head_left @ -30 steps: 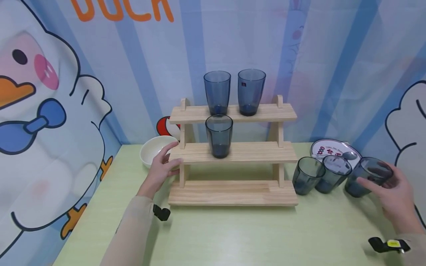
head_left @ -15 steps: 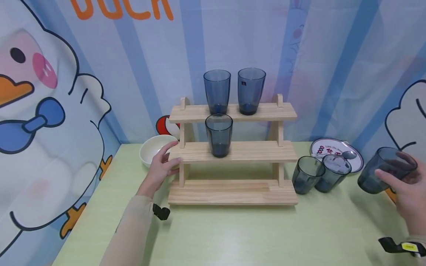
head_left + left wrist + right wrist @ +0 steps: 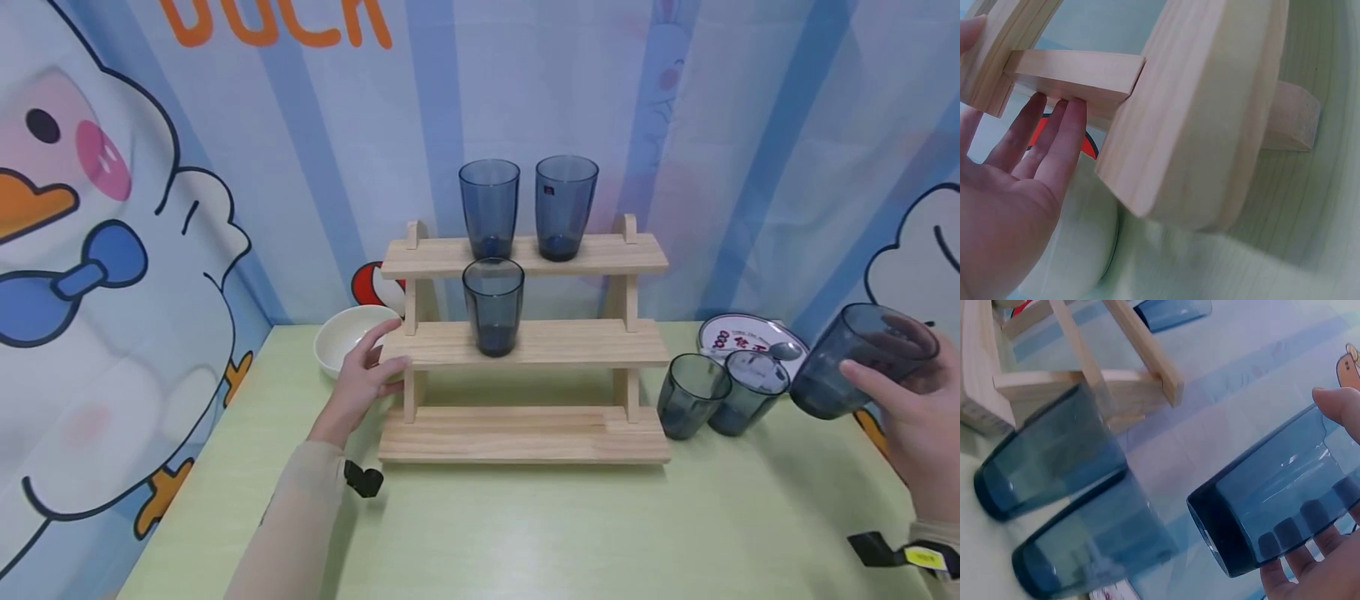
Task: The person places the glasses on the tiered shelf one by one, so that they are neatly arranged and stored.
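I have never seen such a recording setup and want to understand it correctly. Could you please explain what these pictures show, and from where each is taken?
There is no machine here, only a person's bare left hand and right hand. One picture comes from a camera on the head, looking forward and down. The other two come from wrist cameras, each watching one hand's work.

On the table stands a stepped wooden rack. Its top step carries two glasses; its middle step carries another glass. To the right are two more glasses, with a plate and a spoon behind them. A white bowl is at the left.

The left hand holds the rack's left side. The right hand holds a tilted glass, raised above the table.
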Available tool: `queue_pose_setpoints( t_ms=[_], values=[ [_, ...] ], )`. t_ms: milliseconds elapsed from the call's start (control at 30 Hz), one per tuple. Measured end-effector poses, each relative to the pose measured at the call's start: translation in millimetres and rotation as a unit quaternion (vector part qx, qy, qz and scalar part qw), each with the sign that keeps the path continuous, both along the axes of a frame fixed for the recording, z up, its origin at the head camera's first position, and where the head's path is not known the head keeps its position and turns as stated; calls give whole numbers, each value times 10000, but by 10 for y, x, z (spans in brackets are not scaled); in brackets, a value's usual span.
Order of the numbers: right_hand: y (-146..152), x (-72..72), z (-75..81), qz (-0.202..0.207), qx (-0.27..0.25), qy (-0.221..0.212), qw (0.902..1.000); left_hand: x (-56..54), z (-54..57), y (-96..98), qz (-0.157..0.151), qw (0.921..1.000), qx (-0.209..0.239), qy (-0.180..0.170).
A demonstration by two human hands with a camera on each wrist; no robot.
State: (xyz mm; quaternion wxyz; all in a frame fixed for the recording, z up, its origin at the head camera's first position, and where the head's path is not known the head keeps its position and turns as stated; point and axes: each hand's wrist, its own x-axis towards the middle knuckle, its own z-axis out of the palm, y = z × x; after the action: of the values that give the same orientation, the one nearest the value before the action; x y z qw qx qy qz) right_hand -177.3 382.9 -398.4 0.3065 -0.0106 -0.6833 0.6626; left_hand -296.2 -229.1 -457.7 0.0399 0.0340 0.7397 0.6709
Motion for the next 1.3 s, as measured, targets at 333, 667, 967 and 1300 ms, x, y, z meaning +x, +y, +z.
queue_pose_setpoints(
  t_ms=[333,667,967,1300],
  values=[
    [-351,-85,254,700,-234,311,9968,8,-20,-5,-7,10000,22,-65],
    [-650,-225,433,1771,-408,500,9821,13,-10,-3,-14,10000,24,-37],
    [-939,-372,507,2117,-5,132,9772,8,-10,17,69,10000,-25,-29],
    [-1235,-517,563,2172,307,31,9756,3,12,11,138,9998,-106,-31]
  ],
)
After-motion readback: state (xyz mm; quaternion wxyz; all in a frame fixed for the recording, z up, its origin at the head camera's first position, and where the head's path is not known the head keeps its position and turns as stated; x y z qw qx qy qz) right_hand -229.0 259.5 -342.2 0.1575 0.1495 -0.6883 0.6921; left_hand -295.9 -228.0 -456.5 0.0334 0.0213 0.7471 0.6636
